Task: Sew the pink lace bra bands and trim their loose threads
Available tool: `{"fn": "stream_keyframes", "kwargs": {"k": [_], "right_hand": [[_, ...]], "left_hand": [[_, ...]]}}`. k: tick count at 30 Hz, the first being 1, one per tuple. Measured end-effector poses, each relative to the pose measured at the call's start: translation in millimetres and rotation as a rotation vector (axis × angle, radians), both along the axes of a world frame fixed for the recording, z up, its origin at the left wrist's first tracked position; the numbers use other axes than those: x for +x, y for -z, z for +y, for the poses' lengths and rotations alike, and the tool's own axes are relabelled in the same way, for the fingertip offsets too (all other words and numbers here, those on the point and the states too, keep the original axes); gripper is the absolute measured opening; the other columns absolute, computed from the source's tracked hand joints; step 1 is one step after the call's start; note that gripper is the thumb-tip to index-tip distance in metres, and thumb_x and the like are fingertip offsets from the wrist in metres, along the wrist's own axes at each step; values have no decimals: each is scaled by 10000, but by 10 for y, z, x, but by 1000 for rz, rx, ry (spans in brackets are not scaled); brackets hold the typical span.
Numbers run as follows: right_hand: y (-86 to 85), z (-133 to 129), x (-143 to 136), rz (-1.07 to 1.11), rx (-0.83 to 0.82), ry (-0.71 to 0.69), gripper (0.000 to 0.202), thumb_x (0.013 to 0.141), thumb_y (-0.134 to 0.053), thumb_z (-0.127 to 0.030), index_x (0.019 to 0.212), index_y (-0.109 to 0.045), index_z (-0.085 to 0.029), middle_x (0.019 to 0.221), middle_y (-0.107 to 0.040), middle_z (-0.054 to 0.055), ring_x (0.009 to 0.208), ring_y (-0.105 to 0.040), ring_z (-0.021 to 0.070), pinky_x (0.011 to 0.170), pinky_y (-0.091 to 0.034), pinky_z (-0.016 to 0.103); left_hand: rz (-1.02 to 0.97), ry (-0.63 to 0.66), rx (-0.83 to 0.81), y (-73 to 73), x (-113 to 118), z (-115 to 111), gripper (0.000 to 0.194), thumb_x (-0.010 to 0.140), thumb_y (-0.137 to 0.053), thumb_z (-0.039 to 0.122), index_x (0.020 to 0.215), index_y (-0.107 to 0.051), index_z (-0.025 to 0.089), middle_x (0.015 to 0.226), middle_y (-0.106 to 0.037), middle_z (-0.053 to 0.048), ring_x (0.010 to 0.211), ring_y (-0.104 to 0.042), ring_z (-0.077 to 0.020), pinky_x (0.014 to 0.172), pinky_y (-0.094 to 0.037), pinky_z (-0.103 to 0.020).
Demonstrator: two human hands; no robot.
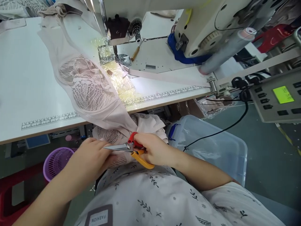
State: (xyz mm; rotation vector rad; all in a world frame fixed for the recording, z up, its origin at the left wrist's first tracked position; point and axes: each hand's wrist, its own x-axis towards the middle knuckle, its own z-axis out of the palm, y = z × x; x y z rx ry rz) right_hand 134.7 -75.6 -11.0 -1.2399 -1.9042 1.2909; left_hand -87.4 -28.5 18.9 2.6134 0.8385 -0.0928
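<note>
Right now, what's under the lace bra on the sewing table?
White tabletop shows around the lace bra, and a printed ruler emerges on both sides. The ruler's stretch between is covered; anything else beneath the fabric can't be seen.

The right hand [154, 147] holds steel scissors with red and orange handles [129, 146], their tips beside the left hand [90, 157]. A pale pink lace bra [91, 92] lies partly on the white table [28, 75].

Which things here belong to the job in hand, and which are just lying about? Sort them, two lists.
In the job:
scissors, in the right hand
pale lace garment, by the left hand
sewing machine, probably

Lying about, it seems:
wooden-handled tool
purple basket
clear plastic bin
</note>
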Motion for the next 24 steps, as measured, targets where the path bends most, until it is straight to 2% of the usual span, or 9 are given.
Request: {"fn": "stream_keyframes", "kwargs": {"k": [4,7,10,13,16,19,21,24], "right_hand": [[8,-34,67,20,33,14,222,731,-480,-216,667,-268,-226,703,-474,2,638,-433,127,576,-370,233],[23,-44,86,11,39,28,213,723,-472,-214,667,-266,-228,698,-478,5,643,-440,133,581,-376,238],[42,-51,101,3,27,33,230,710,-479,-218,662,-255,-228,692,-477,2,629,-434,130,575,-375,237],[54,-77,139,-12,11,19,225,685,-476,-188,661,-256,-228,674,-462,-8,603,-421,122,550,-361,225],[49,-123,211,-73,15,-6,213,664,-464,-145,651,-266,-223,636,-432,-23,568,-394,112,516,-326,212],[11,-134,302,-170,17,-68,196,663,-474,-115,645,-305,-211,626,-440,-26,548,-380,105,502,-301,214],[-49,-100,342,-201,3,-52,164,703,-498,-135,663,-354,-204,649,-479,-14,565,-408,112,513,-317,222],[-193,-12,320,-151,16,94,163,767,-547,-256,703,-407,-201,697,-526,7,598,-447,127,538,-360,240]], "left_hand": [[-81,-16,4,-37,-271,76,284,873,-449,379,688,-616,245,596,-628,-3,549,-573,-186,598,-387,-320],[-205,-92,-12,-98,-423,118,191,836,-511,364,764,-662,273,683,-679,-7,627,-617,-188,600,-439,-276],[-249,-181,-87,-133,-524,143,151,811,-551,350,859,-685,301,765,-692,-3,667,-628,-179,589,-473,-233],[-301,-262,-164,-117,-547,137,131,808,-560,325,843,-684,303,749,-686,9,631,-617,-166,553,-468,-213],[-412,-350,-130,-73,-457,80,134,792,-591,311,894,-676,290,834,-696,-8,728,-637,-188,621,-485,-218],[-505,-386,-112,-49,-247,17,319,795,-597,279,1114,-611,266,874,-691,-35,752,-642,-187,657,-496,-225],[-551,-365,-128,-57,-71,0,412,819,-554,242,1231,-529,245,810,-680,-25,680,-633,-156,623,-488,-213],[-621,-250,-61,-82,170,-4,495,855,-479,185,1340,-394,234,762,-652,1,622,-602,-126,583,-460,-199]]}}
